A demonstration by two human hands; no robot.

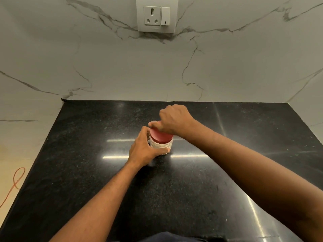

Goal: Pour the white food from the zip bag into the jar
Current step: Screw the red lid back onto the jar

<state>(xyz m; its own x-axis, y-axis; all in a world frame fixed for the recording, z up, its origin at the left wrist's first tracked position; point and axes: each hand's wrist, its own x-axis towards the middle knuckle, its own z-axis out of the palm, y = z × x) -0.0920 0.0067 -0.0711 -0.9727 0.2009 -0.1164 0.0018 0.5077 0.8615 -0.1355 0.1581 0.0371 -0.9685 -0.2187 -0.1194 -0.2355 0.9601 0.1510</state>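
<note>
A clear jar (161,145) with a patterned wall stands upright on the black counter (87,163), white food showing inside. Its red lid (160,136) sits on top. My left hand (146,148) wraps around the jar's left side and base. From above, my right hand (174,119) grips the far edge of the red lid with closed fingers. No zip bag is in view.
A marble wall (122,67) rises behind the counter, with a socket and switch plate (157,14) high up. At the far left, below the counter's edge, an orange cable (16,180) lies on a pale floor.
</note>
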